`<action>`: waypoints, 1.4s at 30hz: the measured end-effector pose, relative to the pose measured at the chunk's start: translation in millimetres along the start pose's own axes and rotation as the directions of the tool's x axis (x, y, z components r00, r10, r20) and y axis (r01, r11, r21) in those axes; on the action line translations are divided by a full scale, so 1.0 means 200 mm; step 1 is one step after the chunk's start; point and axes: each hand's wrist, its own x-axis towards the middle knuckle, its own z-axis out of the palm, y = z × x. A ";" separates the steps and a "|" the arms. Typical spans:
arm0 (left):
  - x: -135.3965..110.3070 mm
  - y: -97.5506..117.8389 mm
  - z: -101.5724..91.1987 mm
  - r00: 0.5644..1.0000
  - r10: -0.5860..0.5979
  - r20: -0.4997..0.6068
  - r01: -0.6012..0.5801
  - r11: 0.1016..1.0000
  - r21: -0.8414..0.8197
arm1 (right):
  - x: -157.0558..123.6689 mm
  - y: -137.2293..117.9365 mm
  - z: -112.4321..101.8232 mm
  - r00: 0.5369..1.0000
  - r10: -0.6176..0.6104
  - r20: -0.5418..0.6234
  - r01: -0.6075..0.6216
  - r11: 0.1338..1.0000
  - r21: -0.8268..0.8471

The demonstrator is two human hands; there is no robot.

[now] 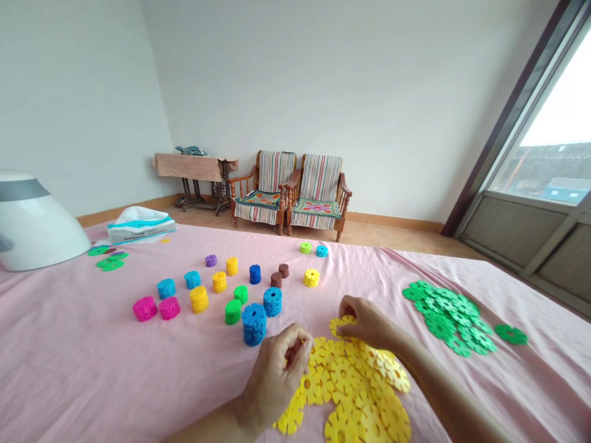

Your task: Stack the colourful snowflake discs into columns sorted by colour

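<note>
A loose pile of yellow notched plastic discs (344,372) lies on the pink cloth in front of me. My right hand (367,321) is over the far edge of the pile, its thumb and fingers closed on a yellow notched disc (340,322). At the pile's left side my left hand (281,368) is closed, thumb against the curled fingers; whatever it may hold is hidden. Just beyond that hand stands a stack of blue discs (254,325), with another blue stack (272,301) behind it.
Small disc stacks in several colours stand left and ahead, among them a pink stack (144,309) and a yellow stack (311,278). Green discs (446,314) are heaped at right. A tissue pack (141,229) and a white appliance (39,227) sit at far left.
</note>
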 end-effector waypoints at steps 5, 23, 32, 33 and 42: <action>0.01 -0.02 0.00 1.000 -0.018 0.000 0.018 0.999 -0.043 | 0.01 -0.03 0.01 1.000 0.003 -0.014 0.002 0.945 0.326; 0.04 -0.01 -0.01 0.981 -0.192 -0.029 0.175 0.940 -0.292 | -0.09 -0.33 0.07 0.968 -0.236 -0.082 0.247 0.848 0.469; 0.04 -0.02 -0.01 0.977 -0.213 -0.014 0.195 0.915 -0.354 | -0.11 -0.33 0.08 0.951 -0.302 -0.064 0.303 0.872 0.384; 0.04 -0.02 -0.01 0.978 -0.209 -0.020 0.189 0.916 -0.353 | -0.10 -0.32 0.08 0.956 -0.289 -0.058 0.288 0.873 0.394; 0.04 -0.03 -0.01 0.973 -0.226 -0.044 0.200 0.924 -0.326 | 0.30 -0.05 0.10 0.950 0.025 -0.313 0.089 0.935 0.344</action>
